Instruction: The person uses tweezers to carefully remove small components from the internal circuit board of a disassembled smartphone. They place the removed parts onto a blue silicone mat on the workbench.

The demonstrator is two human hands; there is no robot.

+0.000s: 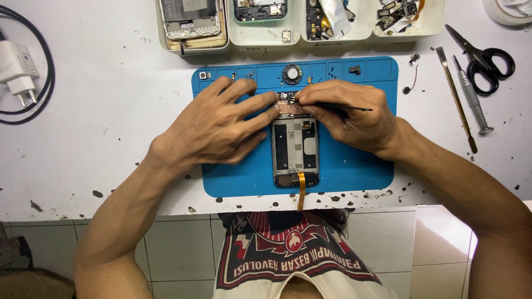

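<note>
Nearest me, an opened phone [295,150] lies lengthwise on the blue mat [354,166], its orange ribbon cable hanging over the counter [100,138] edge. My left hand [213,124] lies spread, fingertips steadying the phone's top end, while my right hand [346,111] pinches black tweezers [346,107] there. Beyond, white trays [266,34] keep loose parts sorted; scissors [485,55] lie far right.
</note>
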